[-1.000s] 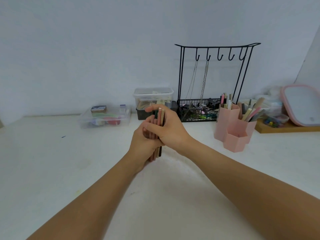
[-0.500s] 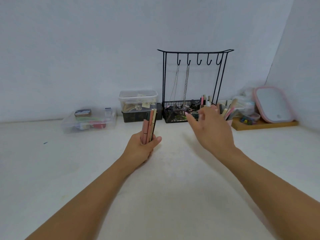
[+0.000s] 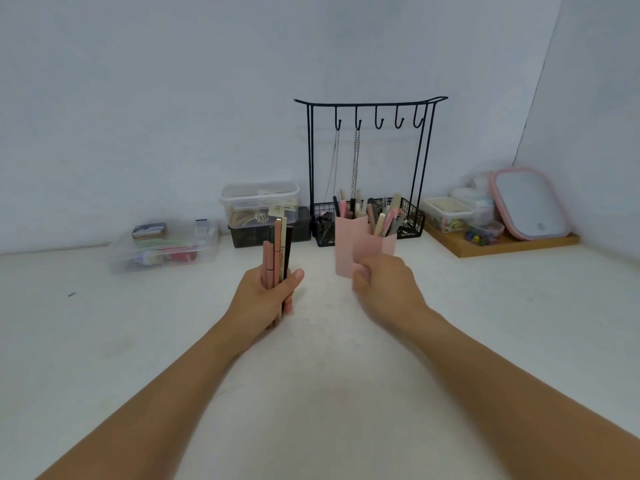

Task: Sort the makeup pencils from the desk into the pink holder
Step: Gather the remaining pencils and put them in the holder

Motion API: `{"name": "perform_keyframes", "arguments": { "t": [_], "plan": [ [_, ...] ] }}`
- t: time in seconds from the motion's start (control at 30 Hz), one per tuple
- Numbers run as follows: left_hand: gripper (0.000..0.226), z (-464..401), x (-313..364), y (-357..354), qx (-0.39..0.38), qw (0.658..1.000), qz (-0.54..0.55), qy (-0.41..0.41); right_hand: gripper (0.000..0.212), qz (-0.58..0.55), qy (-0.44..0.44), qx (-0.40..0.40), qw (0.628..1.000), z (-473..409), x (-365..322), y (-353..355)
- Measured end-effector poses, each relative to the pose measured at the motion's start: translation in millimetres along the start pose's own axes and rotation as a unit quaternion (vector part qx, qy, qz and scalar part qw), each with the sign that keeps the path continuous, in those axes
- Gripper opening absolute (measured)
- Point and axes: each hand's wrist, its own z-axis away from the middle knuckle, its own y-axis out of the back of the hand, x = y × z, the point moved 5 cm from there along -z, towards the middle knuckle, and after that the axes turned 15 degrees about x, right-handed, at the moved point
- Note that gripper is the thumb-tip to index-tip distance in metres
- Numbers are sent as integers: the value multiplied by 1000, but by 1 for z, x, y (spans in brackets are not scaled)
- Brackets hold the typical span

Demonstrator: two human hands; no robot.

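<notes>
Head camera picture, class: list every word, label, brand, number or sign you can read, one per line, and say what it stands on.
None can be read.
Pencils held by the left hand: faint marks on one barrel, too small to read.
Pink-framed mirror: a small dark mark near its lower edge, blurred.
Clear boxes: paper tags inside, illegible.
Pink holder gripped by the right hand: plain, no text.

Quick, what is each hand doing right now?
Left hand: grips an upright bundle of pink, cream and black makeup pencils.
Right hand: fingers curled round the pink plastic holder.
</notes>
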Motion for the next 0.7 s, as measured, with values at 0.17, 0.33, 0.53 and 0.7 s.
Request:
{"name": "perform_keyframes", "arguments": {
  "t": [0.17,0.33,0.53,0.7],
  "plan": [
    [30,3,5,4,23,999,19,-19,36,-68,45,-50,995,12,-33,-14],
    [28,10,13,2,23,997,0,-78,24,-106,68,-106,986,16,-58,-14],
    [25,23,34,-10,7,984,-9,-176,35,-401,-24,-56,914,11,-61,23],
    [51,33,41,-26,-2,971,-55,-235,27,-547,-95,-66,829,20,-80,13]
  ]
}}
